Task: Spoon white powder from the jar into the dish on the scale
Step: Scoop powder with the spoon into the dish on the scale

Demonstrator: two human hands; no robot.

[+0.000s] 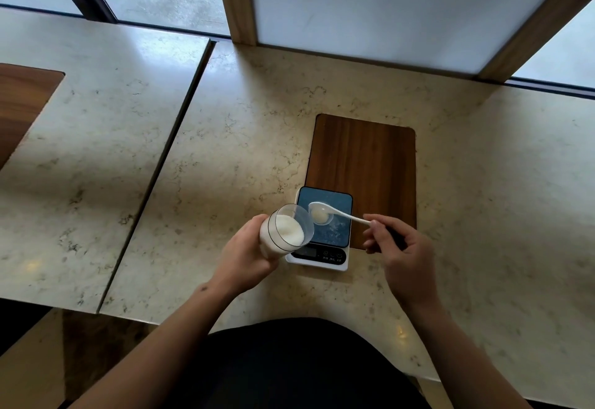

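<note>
My left hand is closed around the jar and holds it tilted, its open mouth turned toward my right fingers. The white powder lies inside it. My right hand pinches the handle end of the white spoon between the fingertips; the bowl of the spoon reaches away from them, over the scale. Just under the spoon is the small dish with some powder in it, between my two hands.
</note>
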